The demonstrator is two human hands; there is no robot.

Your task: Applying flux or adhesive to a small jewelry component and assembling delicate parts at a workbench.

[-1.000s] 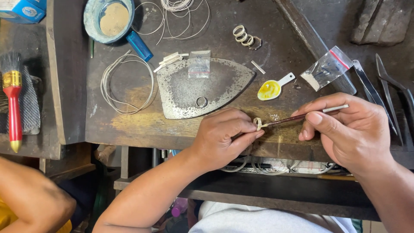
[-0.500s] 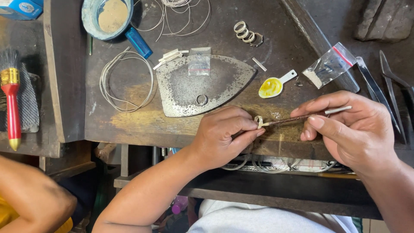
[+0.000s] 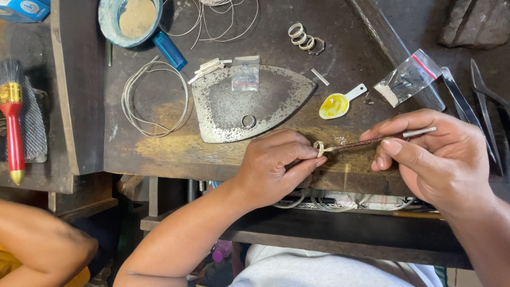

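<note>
Two hands meet at the front edge of the tabletop. The left hand has its fingers pinched shut on a small pale ring, held just above the wood and close to the edge. The right hand grips a thin rod-like tool between thumb and forefinger, fingers closed around the shaft, with the tip laid against the ring. The tool looks like a fine file or burnisher, though the view is too small to be sure which.

By the look of it, the step in hand is working the ring's rim or inner face with the tool's tip. The next stroke calls for a steady pinch from the left hand, so the ring does not twist, and short, light passes from the right, kept in line with the band.

Behind the hands lies a worn metal plate carrying another ring. A yellow scoop sits just right of it, a coil of wire to its left, and a row of rings lies further back. A red-handled brush rests at far left.
</note>
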